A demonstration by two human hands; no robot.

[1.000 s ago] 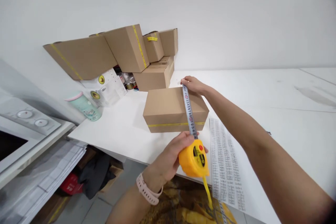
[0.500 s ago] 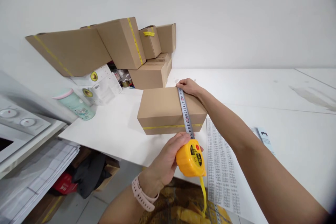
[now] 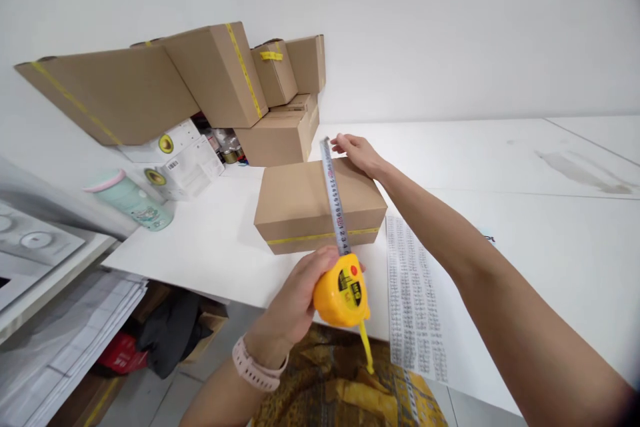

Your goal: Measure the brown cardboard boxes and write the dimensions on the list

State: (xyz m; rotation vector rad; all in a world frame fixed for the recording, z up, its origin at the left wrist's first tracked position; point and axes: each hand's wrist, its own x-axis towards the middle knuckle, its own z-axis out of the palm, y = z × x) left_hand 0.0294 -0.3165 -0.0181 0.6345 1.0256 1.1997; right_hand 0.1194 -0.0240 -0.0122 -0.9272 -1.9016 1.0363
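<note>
My left hand (image 3: 295, 297) is wrapped round a yellow tape measure (image 3: 333, 297) in front of a closed cardboard box (image 3: 295, 193). The tape's metal blade (image 3: 333, 197) reaches out over the box top, its hooked end past the far edge. My right hand (image 3: 359, 153) is at the box's far right edge, fingers partly bent and slightly apart from the blade's end; nothing shows in them. A yellow strap hangs from the tape measure's case. Yellow tape runs along the front of the box.
Cardboard boxes (image 3: 200, 77) are stacked at the back left, above white avocado-printed boxes (image 3: 187, 167). A mint tumbler (image 3: 133, 200) stands near a white appliance (image 3: 37, 247) on the left. Printed sheets (image 3: 415, 300) lie on the white table (image 3: 500, 160) at the right.
The blade's end has come away from my right fingers, and the blade has shifted left across the box. My left hand has moved left with the tape measure. The view has shifted slightly.
</note>
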